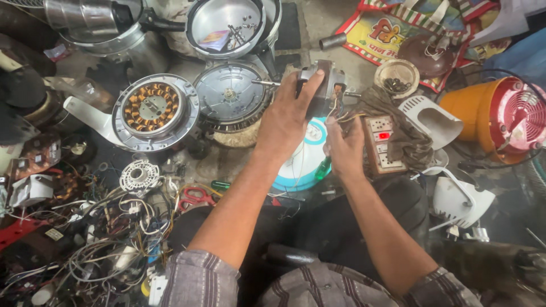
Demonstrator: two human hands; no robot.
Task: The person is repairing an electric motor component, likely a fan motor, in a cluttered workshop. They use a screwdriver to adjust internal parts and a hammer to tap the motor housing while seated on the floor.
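My left hand (287,116) grips a small grey electric motor (325,91) from above, with its thin shaft pointing left. My right hand (344,149) holds a green-handled screwdriver (322,169) and touches the coloured wires (348,116) that hang from the motor's right side. Both hands work above a round white and blue lid (301,165). Right beside my right hand lies a brown switchboard (382,142) with a glowing red indicator.
A fan stator with copper windings (152,108) and a round metal motor cover (230,94) lie at the left. A cloth (406,139), white fan parts (432,119), an orange and red blower (500,116), a bowl of screws (396,77), red-handled scissors (196,197) and tangled wires (108,239) surround me.
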